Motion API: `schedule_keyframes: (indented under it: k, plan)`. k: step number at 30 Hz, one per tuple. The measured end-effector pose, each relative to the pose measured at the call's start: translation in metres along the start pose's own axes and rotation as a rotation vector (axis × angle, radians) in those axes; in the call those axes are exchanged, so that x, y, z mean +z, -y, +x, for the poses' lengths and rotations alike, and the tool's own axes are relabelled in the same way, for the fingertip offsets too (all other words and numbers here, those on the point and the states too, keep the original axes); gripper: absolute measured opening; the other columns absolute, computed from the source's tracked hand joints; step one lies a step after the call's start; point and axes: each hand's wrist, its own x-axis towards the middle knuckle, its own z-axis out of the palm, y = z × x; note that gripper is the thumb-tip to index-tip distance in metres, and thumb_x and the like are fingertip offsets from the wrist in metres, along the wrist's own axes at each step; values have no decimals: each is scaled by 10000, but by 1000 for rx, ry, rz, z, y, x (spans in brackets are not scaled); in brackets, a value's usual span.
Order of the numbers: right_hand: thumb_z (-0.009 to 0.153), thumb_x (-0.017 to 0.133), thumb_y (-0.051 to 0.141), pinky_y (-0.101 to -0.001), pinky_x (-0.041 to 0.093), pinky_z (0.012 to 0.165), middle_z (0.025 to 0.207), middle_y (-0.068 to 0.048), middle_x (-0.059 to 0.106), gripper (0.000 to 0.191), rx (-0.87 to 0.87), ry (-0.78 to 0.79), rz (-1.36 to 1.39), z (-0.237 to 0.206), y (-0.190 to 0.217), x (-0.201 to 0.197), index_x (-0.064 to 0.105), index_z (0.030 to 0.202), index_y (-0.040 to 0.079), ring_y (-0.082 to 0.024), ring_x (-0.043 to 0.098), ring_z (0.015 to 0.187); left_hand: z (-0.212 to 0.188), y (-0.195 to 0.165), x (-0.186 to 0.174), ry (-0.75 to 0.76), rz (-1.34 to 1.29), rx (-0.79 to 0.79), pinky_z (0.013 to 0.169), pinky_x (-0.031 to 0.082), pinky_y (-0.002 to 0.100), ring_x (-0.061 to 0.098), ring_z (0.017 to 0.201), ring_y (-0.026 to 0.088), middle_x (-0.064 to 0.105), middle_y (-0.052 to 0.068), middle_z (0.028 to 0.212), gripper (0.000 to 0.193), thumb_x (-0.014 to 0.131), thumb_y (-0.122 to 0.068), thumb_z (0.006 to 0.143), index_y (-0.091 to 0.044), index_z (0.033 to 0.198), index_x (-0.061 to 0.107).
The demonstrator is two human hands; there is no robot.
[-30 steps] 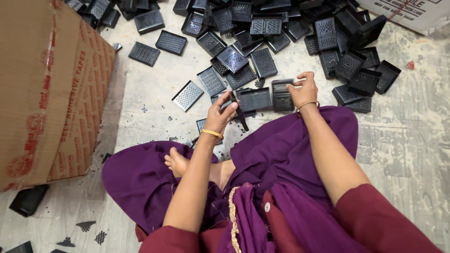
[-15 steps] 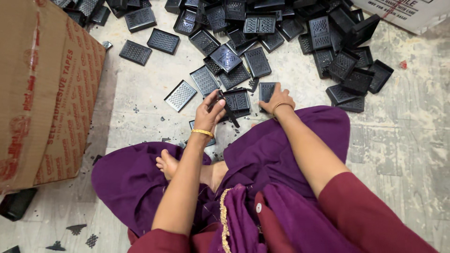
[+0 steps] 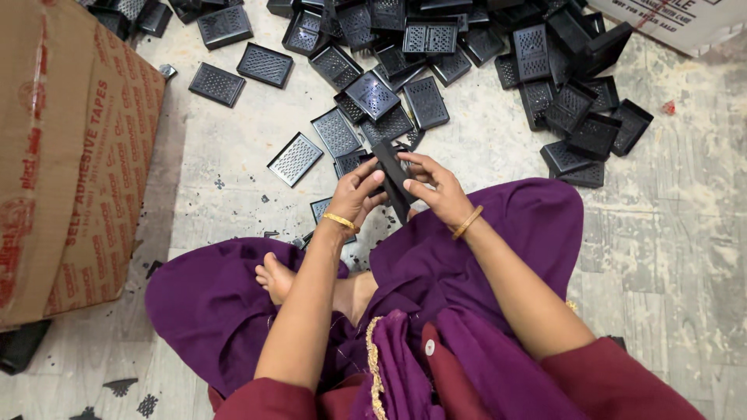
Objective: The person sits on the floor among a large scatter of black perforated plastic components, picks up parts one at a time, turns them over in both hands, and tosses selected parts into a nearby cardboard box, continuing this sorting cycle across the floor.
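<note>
1. Two hands meet over your lap on one black rectangular plastic tray, held up on edge above the purple cloth.
2. Your left hand has its fingers closed around the tray's near side; your right hand pinches its other side, thumb on top.
3. Just beyond lies a grey perforated flat grille on the pale stone floor.
4. Farther off, a heap of black perforated trays spreads out, with a brown cardboard box to your left.
</note>
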Motion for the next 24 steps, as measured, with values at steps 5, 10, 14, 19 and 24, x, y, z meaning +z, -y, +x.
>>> schedule_keyframes:
  k: [5, 10, 14, 19, 24]
  plan:
    - [959, 676, 153, -342, 500, 1060, 1349, -106, 642, 507, -68, 12, 1, 2, -1, 0, 577, 1451, 81, -193, 619, 1226, 6, 1, -9, -55, -2, 39, 883, 559, 336, 623, 1144, 156, 630, 35, 1328, 587, 739, -232, 936, -42, 1456, 542]
    - [950, 683, 170, -333, 497, 1034, 1308, -101, 662, 526, -10, 31, 8, 3, 1, 6, 576, 1456, 77, -185, 619, 1209, 5, 6, -17, -102, 24, 50, 899, 569, 333, 627, 1140, 141, 631, 23, 1344, 570, 744, -247, 938, -54, 1443, 563]
    - [951, 671, 152, -327, 488, 1030, 1332, -117, 657, 547, 34, 107, 75, 1, 6, 7, 560, 1474, 39, -185, 613, 1218, -2, 3, -17, -83, -26, 87, 921, 566, 345, 623, 1163, 153, 625, 44, 1352, 546, 734, -248, 957, -47, 1440, 577]
    - [941, 658, 138, -341, 526, 1000, 1314, -131, 671, 556, 106, 153, 122, -5, 16, 9, 548, 1475, 27, -194, 633, 1201, -15, -10, -9, -101, -31, 109, 926, 590, 365, 631, 1166, 162, 623, 49, 1329, 517, 711, -213, 952, -68, 1427, 566]
    - [926, 673, 141, -363, 566, 965, 1295, -120, 681, 556, 162, 143, 160, -10, 17, 8, 560, 1460, 39, -193, 658, 1147, -18, -12, -7, 38, 70, 181, 920, 568, 284, 629, 1141, 156, 606, 81, 1308, 490, 697, -165, 998, -89, 1467, 575]
